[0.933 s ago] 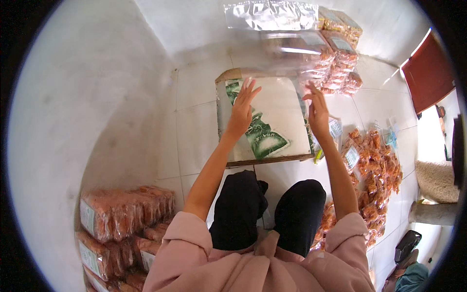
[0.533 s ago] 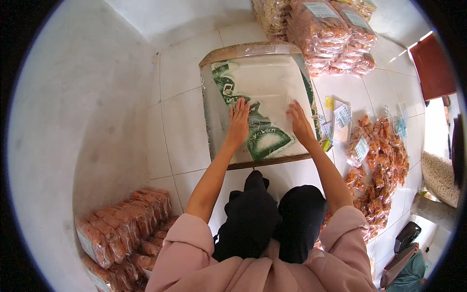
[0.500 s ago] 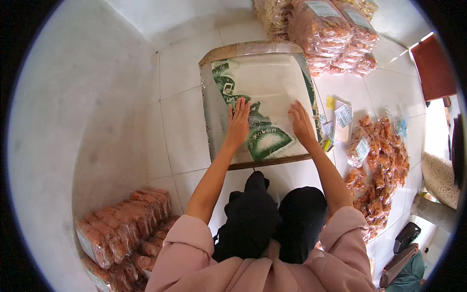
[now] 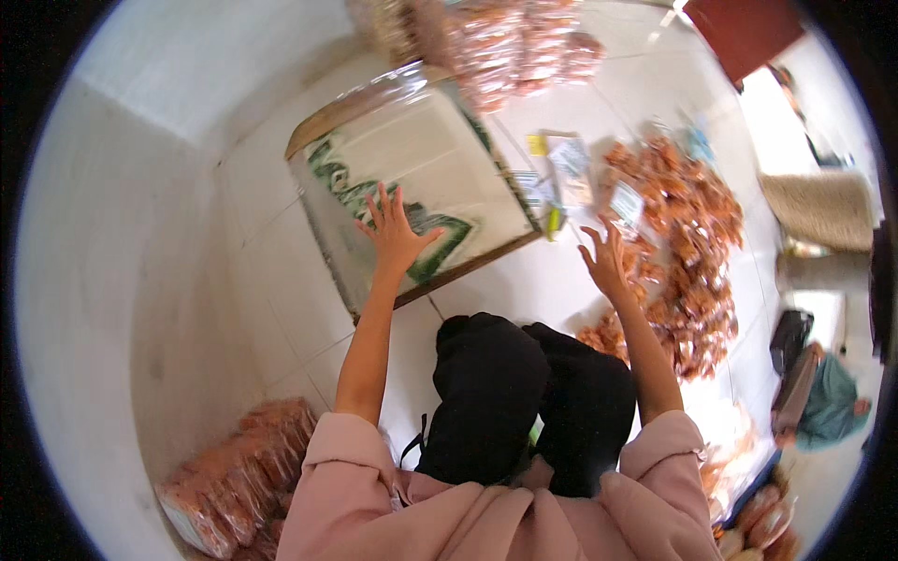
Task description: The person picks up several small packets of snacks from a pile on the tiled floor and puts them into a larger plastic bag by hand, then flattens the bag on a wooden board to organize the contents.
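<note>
In front of my knees a low board [image 4: 468, 159] with a cream and green printed sheet lies tilted on the tiled floor. My left hand [image 4: 395, 234] is over the board's lower part, with fingers spread and nothing in them; whether it touches the sheet I cannot tell. To the right of the board, my right hand [image 4: 606, 257] hovers with parted, slightly bent fingers, holding nothing. It is nearest to a heap of small clear packets of orange-brown snacks [image 4: 692, 271]. A clear bag with a white label [image 4: 627, 204] lies just beyond its fingertips.
Labels and a clear pouch [image 4: 569, 168] lie between board and heap. Large filled bags [image 4: 510, 47] are stacked beyond the board, more bags [image 4: 243, 477] at lower left by the wall [image 4: 103, 280]. A person in green [image 4: 831, 402] is at far right, below a beige mat [image 4: 818, 210].
Both hands rested on the sheet before. My right hand has moved off it toward the packets; my left fingers have spread. The view has swung right, and the board appears further left and turned.
</note>
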Demonstrator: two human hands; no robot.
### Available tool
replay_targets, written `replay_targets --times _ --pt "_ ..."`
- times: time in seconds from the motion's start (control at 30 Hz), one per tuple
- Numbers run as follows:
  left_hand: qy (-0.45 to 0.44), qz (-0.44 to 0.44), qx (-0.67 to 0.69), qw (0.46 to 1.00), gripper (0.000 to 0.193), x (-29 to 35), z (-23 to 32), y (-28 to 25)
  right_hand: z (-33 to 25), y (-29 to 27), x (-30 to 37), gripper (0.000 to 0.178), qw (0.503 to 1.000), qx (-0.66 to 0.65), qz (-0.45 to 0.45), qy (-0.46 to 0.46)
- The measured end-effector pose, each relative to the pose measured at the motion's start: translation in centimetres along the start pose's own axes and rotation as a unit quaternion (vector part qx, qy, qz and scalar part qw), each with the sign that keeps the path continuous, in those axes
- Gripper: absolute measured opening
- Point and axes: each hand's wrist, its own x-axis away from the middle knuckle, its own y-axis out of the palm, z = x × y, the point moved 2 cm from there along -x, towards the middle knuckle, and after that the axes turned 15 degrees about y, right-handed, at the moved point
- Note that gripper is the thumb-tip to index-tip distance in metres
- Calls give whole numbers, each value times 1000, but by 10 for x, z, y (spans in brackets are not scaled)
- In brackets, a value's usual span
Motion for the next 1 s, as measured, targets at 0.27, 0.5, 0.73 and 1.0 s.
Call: replay_targets --times 0.27,0.5,0.73,1.0 --pt "233 -59 229 943 97 -90 205 -19 188 -122 127 21 901 -79 221 365" --pt "475 -210 109 847 87 -106 343 39 226 -95 173 16 805 -251 244 479" --pt "289 -199 350 868 78 -63 358 207 207 11 130 22 894 -201 172 362" --pt "-122 -209 639 731 56 -22 332 287 198 79 58 52 950 -3 110 293"
